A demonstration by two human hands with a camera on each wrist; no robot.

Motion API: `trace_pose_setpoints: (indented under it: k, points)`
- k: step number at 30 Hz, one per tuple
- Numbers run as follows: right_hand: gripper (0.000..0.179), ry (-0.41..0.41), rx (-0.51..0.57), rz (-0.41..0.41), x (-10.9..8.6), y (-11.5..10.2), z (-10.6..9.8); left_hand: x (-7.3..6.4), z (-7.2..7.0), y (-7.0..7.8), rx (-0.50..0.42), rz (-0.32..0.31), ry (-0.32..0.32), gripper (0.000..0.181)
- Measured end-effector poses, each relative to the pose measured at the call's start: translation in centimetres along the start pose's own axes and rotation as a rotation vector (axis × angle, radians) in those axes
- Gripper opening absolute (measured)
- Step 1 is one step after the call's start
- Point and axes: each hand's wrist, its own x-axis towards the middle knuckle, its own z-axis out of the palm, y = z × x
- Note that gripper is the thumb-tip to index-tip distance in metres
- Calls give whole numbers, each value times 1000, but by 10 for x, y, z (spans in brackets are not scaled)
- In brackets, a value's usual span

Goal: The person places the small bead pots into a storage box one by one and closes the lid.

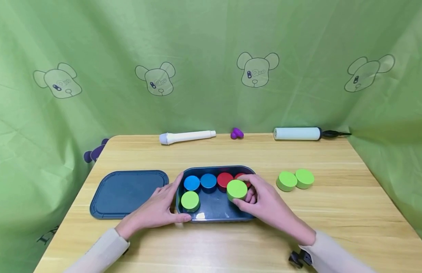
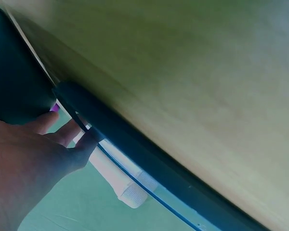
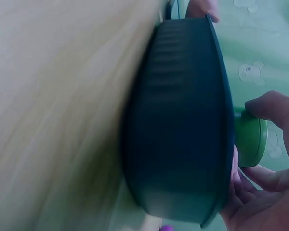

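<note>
In the head view, a dark blue tray-like box holds two blue cylinders, two red cylinders along its back and a green cylinder at front left. My right hand pinches another green cylinder between thumb and fingers above the box's right part, partly covering one red cylinder. In the right wrist view the pinched green cylinder shows beyond the box rim. Spread along the box's left end, my left hand touches it with outstretched fingers and thumb.
Left of the box lies a flat dark blue lid. Two green cylinders stand to the right. Along the back edge lie a white microphone-shaped stick, a small purple object and a pale hand pump. A green curtain hangs behind.
</note>
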Motion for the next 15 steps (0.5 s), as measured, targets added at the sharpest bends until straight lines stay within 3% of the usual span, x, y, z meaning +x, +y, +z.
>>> trace_pose_setpoints:
  k: [8, 15]
  points:
    - [53, -80, -50, -10, 11, -7, 22, 0, 0, -2, 3, -5, 0, 126]
    - [52, -127, -114, 32, 21, -15, 42, 0, 0, -2, 4, -3, 3, 127]
